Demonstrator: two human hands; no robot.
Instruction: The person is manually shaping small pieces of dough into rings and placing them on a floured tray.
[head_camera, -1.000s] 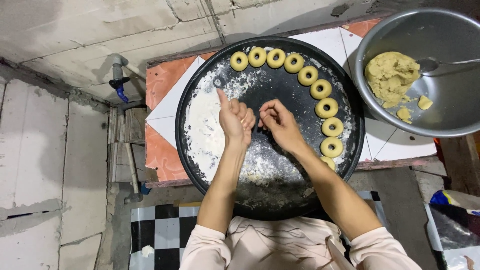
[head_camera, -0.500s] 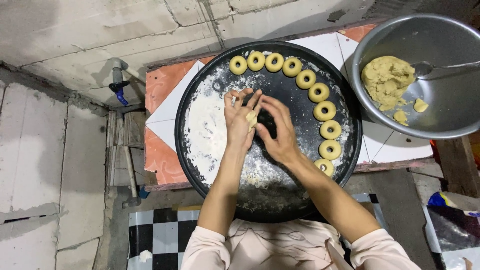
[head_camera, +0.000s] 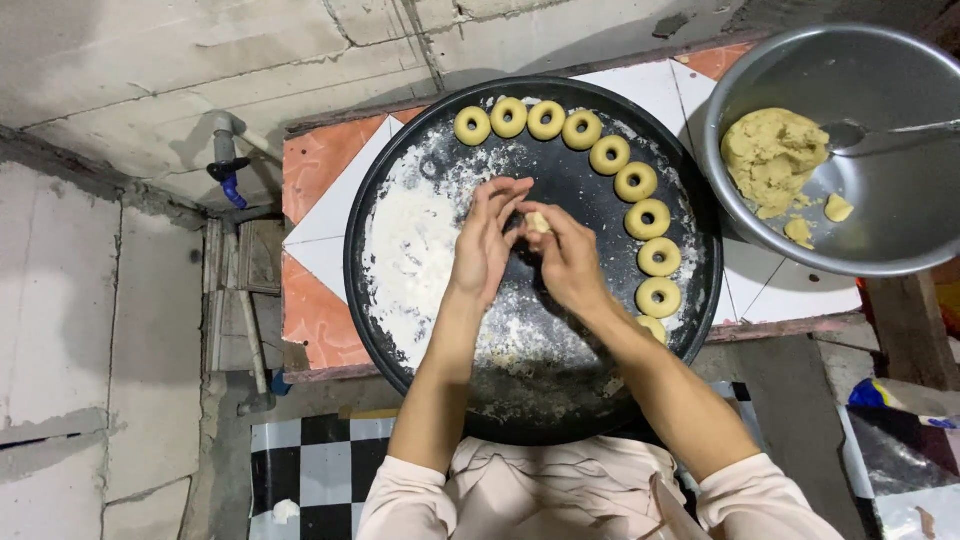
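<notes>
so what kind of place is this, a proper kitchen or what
Probably a makeshift home cooking corner, not a fitted kitchen: bare cement walls, an exposed water tap, and a small tiled ledge holding a floured black tray of dough rings.

The tray (head_camera: 400, 330) is showing dark, matt metal, dusted with white powdery flour (head_camera: 405, 250). The dough rings (head_camera: 610, 155) are looking pale yellow, smooth and soft. The bowl (head_camera: 900, 230) is gleaming as brushed, shiny metal, and the dough lump (head_camera: 770, 155) in it is looking crumbly and rough. The tiles (head_camera: 320, 165) underneath are appearing glazed and smooth. The wall (head_camera: 130, 70) is showing rough, cracked concrete. The sleeves (head_camera: 400, 500) are looking like soft matt cloth.
</notes>
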